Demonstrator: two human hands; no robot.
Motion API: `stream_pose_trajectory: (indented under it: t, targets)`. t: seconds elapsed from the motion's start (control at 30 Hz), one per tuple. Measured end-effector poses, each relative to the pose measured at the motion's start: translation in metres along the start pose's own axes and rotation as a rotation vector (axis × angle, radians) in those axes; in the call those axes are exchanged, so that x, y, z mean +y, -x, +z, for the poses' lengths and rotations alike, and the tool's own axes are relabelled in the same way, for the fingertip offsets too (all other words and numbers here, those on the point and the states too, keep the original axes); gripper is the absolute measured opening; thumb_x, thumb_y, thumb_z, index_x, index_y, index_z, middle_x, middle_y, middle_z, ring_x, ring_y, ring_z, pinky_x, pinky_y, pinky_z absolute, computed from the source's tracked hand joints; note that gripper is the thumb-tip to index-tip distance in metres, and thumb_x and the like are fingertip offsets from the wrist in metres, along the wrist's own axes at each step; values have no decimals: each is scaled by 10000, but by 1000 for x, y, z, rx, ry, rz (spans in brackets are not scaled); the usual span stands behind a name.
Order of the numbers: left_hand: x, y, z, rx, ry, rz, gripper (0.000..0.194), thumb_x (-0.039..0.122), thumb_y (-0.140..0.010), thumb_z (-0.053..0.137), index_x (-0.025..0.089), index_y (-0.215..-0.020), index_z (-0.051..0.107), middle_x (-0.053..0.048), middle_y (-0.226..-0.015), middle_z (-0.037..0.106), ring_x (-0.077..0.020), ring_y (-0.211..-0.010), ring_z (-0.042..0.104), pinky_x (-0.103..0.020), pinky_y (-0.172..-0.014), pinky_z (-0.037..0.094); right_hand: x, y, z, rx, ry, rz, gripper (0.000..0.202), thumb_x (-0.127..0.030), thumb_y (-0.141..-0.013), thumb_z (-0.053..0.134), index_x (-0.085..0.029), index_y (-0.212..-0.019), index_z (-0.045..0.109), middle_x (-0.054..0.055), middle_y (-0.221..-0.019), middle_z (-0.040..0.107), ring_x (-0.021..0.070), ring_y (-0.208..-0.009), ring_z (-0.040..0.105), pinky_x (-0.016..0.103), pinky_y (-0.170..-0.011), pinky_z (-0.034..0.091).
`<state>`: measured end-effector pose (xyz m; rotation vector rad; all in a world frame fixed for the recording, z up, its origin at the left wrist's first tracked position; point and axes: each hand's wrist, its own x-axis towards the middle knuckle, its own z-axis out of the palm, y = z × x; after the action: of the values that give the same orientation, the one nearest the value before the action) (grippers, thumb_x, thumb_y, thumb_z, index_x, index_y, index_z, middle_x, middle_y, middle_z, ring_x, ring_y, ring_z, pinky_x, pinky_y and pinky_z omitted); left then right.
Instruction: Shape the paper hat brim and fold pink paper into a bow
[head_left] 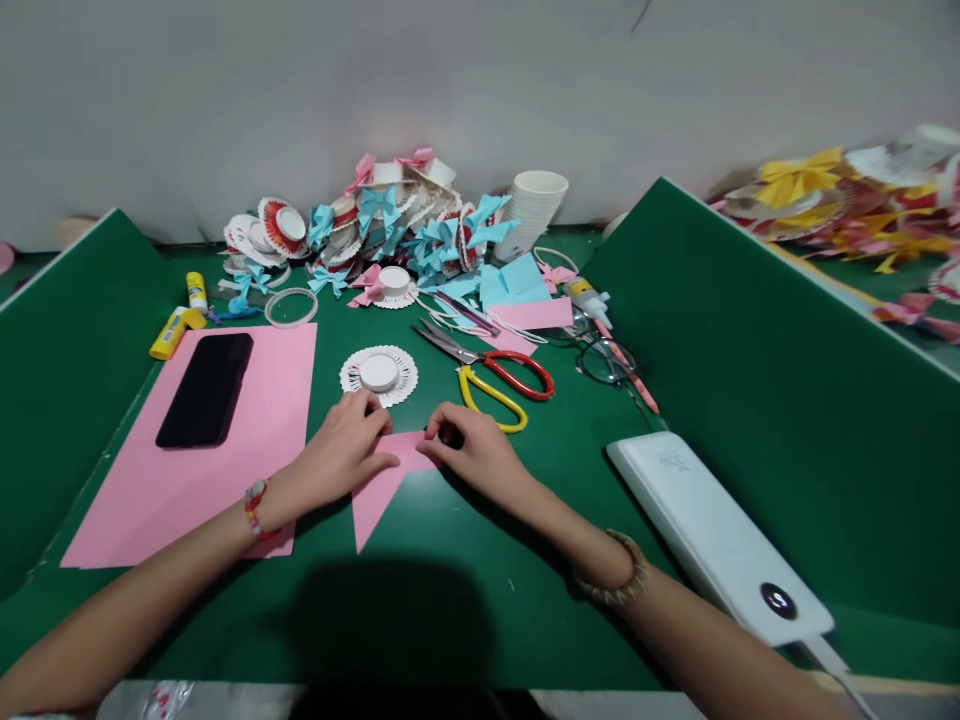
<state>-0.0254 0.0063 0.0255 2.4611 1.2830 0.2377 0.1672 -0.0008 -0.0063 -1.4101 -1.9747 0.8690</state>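
Note:
Between my hands is a piece of pink paper folded at a slant, with a pointed end toward me. My left hand grips its upper left edge, thumb lying on the paper and fingers curled. At the upper right edge, my right hand pinches the paper between thumb and fingers. Just beyond my left hand lies a white scalloped paper disc with a round white cup base at its centre. Scissors with red and yellow handles rest open beyond my right hand.
Pink sheets under a black phone lie left, near glue sticks. A white power bank is right, with glasses beyond. Paper bow ornaments and stacked cups line the back; green partitions flank the table.

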Motion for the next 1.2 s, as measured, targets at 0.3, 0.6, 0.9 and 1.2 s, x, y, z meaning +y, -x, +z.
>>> stream_pose_trajectory:
  t: [0.3, 0.6, 0.9, 1.2]
  targets:
    - [29, -15, -68, 314, 377, -6, 112, 201, -773, 593, 134, -685, 613, 6, -667, 612, -92, -622, 528, -194, -565, 402, -41, -10, -63, 326, -58, -354, 83, -136, -757, 612, -191, -749, 674, 19, -731, 708, 143, -678, 619, 280, -662, 472]
    - [62, -21, -88, 514, 239, 266, 102, 158, -794, 550, 153, -710, 606, 5, -684, 608, -91, -646, 549, -200, -588, 429, -90, -7, -87, 360, 12, -463, 114, -129, -762, 571, -217, -702, 612, -15, -692, 667, 120, -634, 588, 247, -608, 461]
    - [49, -16, -99, 309, 323, 134, 104, 186, -753, 565, 166, -666, 619, 23, -628, 615, -84, -580, 544, -177, -530, 443, -85, -10, -84, 265, -43, -342, 134, -108, -718, 528, -199, -633, 579, -27, -590, 615, 88, -519, 523, 206, -492, 420]
    - [23, -13, -117, 247, 421, 39, 130, 191, -719, 601, 164, -592, 596, 12, -565, 580, -88, -531, 520, -190, -476, 398, -77, -16, -88, 204, -190, -239, 185, -163, -731, 591, -189, -550, 562, -33, -519, 570, 69, -470, 479, 188, -408, 357]
